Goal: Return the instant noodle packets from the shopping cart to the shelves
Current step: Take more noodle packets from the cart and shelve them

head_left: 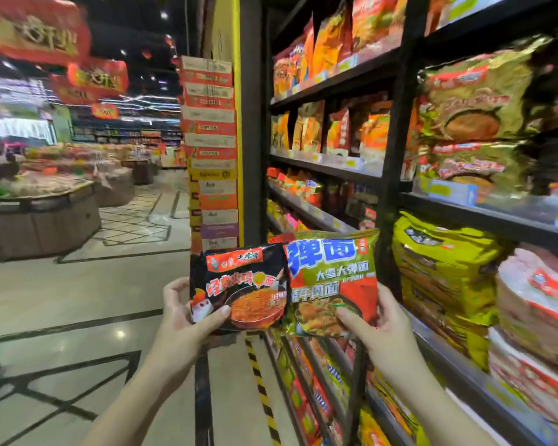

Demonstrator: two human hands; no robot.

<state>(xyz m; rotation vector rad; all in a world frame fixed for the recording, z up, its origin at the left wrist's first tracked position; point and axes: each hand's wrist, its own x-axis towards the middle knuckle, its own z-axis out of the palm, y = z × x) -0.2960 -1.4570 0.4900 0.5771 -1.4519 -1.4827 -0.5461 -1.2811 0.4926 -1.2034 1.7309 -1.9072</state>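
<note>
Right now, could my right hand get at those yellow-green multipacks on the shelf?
Probably yes: the yellow-green multipacks sit just beside the right hand with nothing between, but it grips the green packet.

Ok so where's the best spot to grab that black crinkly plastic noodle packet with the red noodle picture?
Pinch the black noodle packet at its lower left corner, coming from the left, as the left hand does now. It is flat and upright, and the green and red noodle packet in the right hand crowds its right edge.
</note>
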